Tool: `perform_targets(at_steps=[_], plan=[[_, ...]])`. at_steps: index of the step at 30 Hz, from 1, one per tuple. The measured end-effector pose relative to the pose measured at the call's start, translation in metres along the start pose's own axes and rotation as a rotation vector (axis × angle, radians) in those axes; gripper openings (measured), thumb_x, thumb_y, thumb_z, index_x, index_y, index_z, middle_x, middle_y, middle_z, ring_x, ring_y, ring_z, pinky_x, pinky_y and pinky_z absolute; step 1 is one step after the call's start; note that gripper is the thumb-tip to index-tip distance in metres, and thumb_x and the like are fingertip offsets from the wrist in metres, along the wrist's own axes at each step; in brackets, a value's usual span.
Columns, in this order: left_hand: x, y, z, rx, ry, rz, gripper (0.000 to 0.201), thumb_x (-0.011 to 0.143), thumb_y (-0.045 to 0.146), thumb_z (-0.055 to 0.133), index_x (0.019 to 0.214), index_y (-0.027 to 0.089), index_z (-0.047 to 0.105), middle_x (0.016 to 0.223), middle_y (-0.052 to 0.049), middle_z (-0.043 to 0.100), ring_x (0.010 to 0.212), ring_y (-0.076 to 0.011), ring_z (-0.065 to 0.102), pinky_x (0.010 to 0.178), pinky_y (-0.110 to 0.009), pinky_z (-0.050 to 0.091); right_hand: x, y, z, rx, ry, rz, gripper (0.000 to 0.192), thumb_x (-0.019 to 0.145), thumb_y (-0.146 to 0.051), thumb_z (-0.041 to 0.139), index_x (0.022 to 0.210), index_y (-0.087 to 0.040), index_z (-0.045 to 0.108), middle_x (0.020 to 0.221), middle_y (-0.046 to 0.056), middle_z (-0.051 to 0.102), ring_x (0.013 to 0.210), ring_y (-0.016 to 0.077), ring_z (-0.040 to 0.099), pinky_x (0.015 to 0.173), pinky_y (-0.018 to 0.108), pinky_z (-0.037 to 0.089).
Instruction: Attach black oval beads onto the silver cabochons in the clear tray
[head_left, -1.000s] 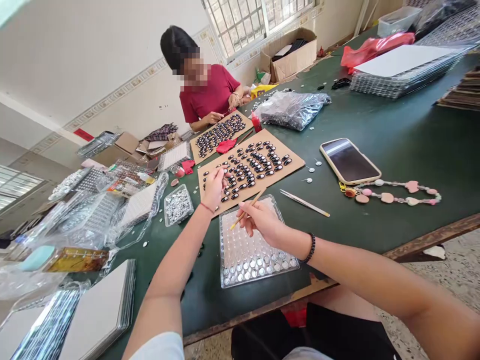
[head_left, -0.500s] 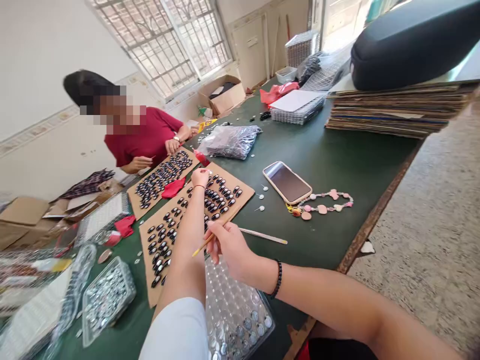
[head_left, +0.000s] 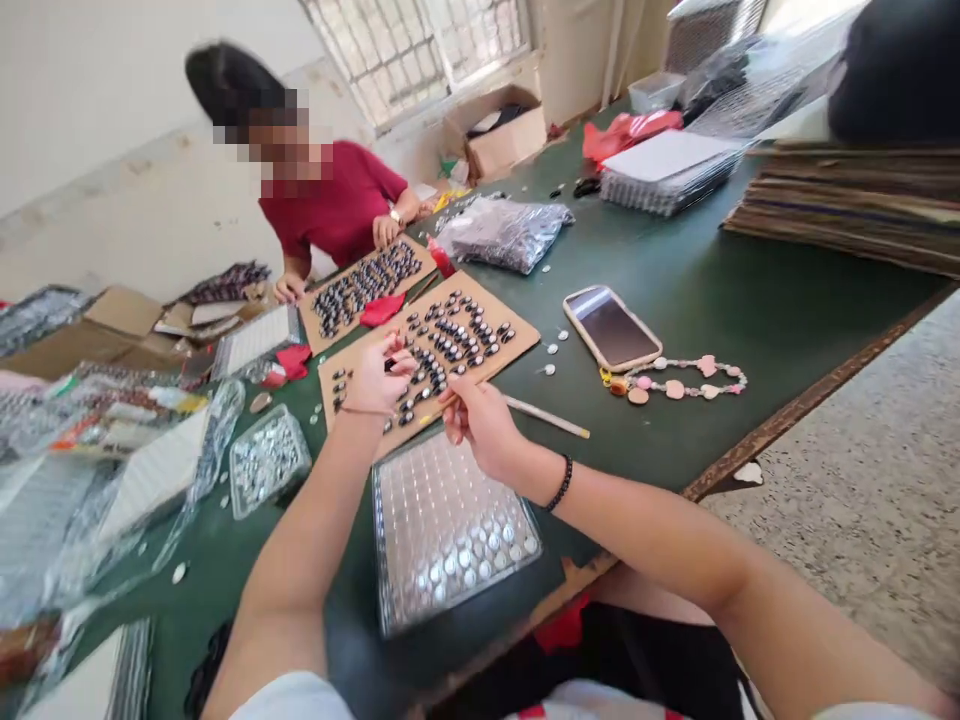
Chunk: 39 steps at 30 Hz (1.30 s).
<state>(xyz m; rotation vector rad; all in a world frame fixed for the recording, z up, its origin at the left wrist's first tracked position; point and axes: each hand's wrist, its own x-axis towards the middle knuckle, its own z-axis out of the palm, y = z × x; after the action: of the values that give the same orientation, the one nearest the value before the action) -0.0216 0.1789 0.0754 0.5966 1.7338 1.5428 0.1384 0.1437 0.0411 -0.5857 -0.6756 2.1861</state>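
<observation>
My left hand [head_left: 377, 380] hovers over a brown cardboard sheet [head_left: 517, 338] covered with several small dark oval pieces [head_left: 450, 340], and pinches one dark piece between its fingertips. My right hand [head_left: 480, 425] sits just right of it, gripping a thin yellow stick [head_left: 429, 418] that pokes out toward the left. Below both hands lies a clear plastic tray [head_left: 442, 520] with rows of round pockets; shiny round pieces fill its near rows.
A phone [head_left: 611, 327] with a pink bead strap [head_left: 686, 378] lies to the right, a flat wooden stick [head_left: 547, 418] beside the cardboard. A small box of silver pieces [head_left: 268, 460] stands left. A person in a red shirt [head_left: 337, 205] works at a second cardboard sheet [head_left: 360, 285]. Stacked trays and boards fill the far right.
My view swung back left and down. My left hand pulled back from the far part of the cardboard to its near middle and now pinches a dark piece. My right hand moved up beside it.
</observation>
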Motion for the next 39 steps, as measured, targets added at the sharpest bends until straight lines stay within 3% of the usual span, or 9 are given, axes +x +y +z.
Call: perform_targets(at_steps=[3,6,10,14,21,29,32,35,39], plan=[[-0.077,-0.032,-0.045,-0.390,-0.111,-0.177,0.017,0.077,0.003,0.039,0.078,0.014,0.051,0.066,-0.001,0.049,0.047,-0.0034,0.042,0.040,-0.012,0.033,-0.013,0.008,0.001,-0.222,-0.143,-0.040,0.027,0.081,-0.032,0.041,0.060,-0.017,0.050,0.044,-0.005,0.047,0.029,0.0038,0.037,0.032,0.018,0.027],[-0.119,-0.060,-0.078,-0.527,0.023,-0.256,0.035,0.068,-0.010,0.033,0.083,0.016,0.052,0.074,-0.003,0.053,0.063,-0.0068,0.054,0.055,-0.017,0.045,-0.028,0.017,0.001,-0.552,-0.387,-0.052,0.028,0.083,-0.034,0.042,0.062,-0.016,0.050,0.046,-0.005,0.048,0.032,0.0032,0.038,0.034,0.018,0.028],[-0.130,-0.090,-0.100,-0.572,0.236,-0.173,0.046,0.066,-0.014,0.033,0.093,0.018,0.051,0.082,-0.002,0.055,0.080,-0.0076,0.058,0.074,-0.019,0.048,-0.044,0.033,-0.004,-0.999,-0.627,-0.185,0.027,0.084,-0.032,0.044,0.064,-0.015,0.052,0.050,-0.003,0.051,0.041,0.0040,0.044,0.042,0.018,0.032],[-0.131,-0.098,-0.105,-0.621,0.115,-0.094,0.044,0.071,-0.009,0.039,0.105,0.017,0.050,0.100,-0.006,0.057,0.094,-0.0114,0.058,0.083,-0.024,0.046,-0.053,0.046,-0.009,-1.234,-0.773,-0.306,0.029,0.085,-0.032,0.042,0.066,-0.014,0.054,0.058,-0.001,0.055,0.048,0.0055,0.045,0.048,0.020,0.033],[-0.140,-0.085,-0.126,-0.564,-0.010,0.039,0.034,0.074,0.000,0.048,0.098,0.020,0.058,0.110,-0.002,0.058,0.091,-0.0120,0.059,0.082,-0.027,0.047,-0.071,0.066,-0.003,-1.252,-1.009,-0.271,0.016,0.083,-0.023,0.047,0.085,-0.016,0.061,0.082,0.003,0.065,0.073,0.0107,0.058,0.066,0.022,0.044],[-0.141,-0.086,-0.123,-0.602,0.020,-0.017,0.033,0.070,-0.008,0.044,0.089,0.015,0.058,0.092,-0.002,0.058,0.079,-0.0081,0.058,0.072,-0.020,0.047,-0.070,0.075,-0.003,-1.291,-0.970,-0.246,0.016,0.084,-0.022,0.046,0.086,-0.018,0.061,0.084,0.003,0.064,0.076,0.0126,0.058,0.067,0.025,0.044],[-0.141,-0.088,-0.120,-0.619,0.006,-0.004,0.031,0.070,-0.005,0.047,0.091,0.015,0.058,0.096,-0.004,0.056,0.084,-0.0097,0.058,0.074,-0.020,0.047,-0.061,0.066,-0.007,-1.227,-0.786,-0.294,0.013,0.083,-0.025,0.048,0.088,-0.017,0.057,0.079,0.004,0.060,0.068,0.0115,0.055,0.058,0.024,0.043],[-0.142,-0.089,-0.118,-0.577,0.017,-0.037,0.025,0.070,0.003,0.053,0.091,0.016,0.059,0.092,-0.003,0.056,0.070,-0.0057,0.056,0.059,-0.016,0.045,-0.048,0.057,-0.011,-1.120,-0.574,-0.348,0.012,0.082,-0.028,0.050,0.085,-0.017,0.052,0.072,0.001,0.054,0.054,0.0074,0.049,0.047,0.020,0.038],[-0.149,-0.087,-0.110,-0.313,-0.077,-0.055,0.027,0.068,0.022,0.063,0.094,0.017,0.062,0.075,0.000,0.054,0.045,-0.0004,0.038,0.036,-0.014,0.024,-0.037,0.048,-0.011,-0.945,-0.457,-0.369,0.016,0.081,-0.032,0.051,0.082,-0.017,0.050,0.067,-0.002,0.051,0.044,0.0044,0.042,0.038,0.018,0.034]])
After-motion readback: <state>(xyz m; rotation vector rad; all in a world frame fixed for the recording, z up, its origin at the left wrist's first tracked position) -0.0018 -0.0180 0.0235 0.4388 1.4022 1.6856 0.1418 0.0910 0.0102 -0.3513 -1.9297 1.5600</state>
